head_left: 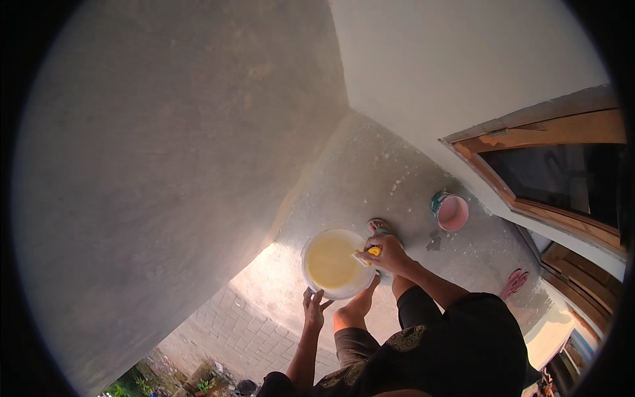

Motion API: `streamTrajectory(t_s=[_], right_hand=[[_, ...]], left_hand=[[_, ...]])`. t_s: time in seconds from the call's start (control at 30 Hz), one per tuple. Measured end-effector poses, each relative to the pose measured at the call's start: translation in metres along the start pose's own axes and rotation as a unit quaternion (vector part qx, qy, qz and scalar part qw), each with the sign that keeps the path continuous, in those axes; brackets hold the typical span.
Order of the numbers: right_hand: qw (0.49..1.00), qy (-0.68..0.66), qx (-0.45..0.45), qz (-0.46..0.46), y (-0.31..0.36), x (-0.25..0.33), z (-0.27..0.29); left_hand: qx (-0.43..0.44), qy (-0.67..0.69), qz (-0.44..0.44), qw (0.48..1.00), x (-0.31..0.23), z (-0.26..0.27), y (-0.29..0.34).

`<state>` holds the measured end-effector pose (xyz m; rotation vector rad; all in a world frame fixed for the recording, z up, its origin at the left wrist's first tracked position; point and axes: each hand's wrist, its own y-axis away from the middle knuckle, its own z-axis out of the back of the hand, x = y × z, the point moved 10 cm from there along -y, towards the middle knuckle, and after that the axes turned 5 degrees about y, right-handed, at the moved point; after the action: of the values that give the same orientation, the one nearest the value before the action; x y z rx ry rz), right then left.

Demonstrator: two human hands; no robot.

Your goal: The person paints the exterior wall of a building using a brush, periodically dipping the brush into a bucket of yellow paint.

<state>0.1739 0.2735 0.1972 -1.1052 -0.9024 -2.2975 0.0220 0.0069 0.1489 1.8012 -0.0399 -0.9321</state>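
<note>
My left hand (pixel 314 306) grips the near rim of a round white bucket (pixel 306 268), its fingers curled over the edge. Inside the bucket lies pale yellow liquid (pixel 333 259) that looks like paint. At the bucket's right rim my right hand (pixel 387 253) is closed around a paintbrush (pixel 374 251) with a yellow handle. The brush's pale head points left, over the rim. Whether the bristles touch the rim I cannot tell.
A grey wall (pixel 172 132) rises on the left and meets a paler wall (pixel 463 59). A smaller pink-lined bucket (pixel 453 212) stands on the speckled floor, by a wood-framed window (pixel 555 172). Pink sandals (pixel 514 283) lie further right. Paving (pixel 231 331) begins lower left.
</note>
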Motion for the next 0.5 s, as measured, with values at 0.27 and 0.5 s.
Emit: streamTrajectory(t_s=[0.27,0.5], right_hand=[[0.918,-0.33,-0.165,-0.144,0.148,0.067,0.124],[0.985,-0.065,-0.143,0.071,0.245,0.16,0.145]], left_hand=[[0.065,-0.075,-0.032,0.995,-0.081,-0.065,0.124],[0.204,-0.102,-0.046,0.973,-0.105,-0.094,0.148]])
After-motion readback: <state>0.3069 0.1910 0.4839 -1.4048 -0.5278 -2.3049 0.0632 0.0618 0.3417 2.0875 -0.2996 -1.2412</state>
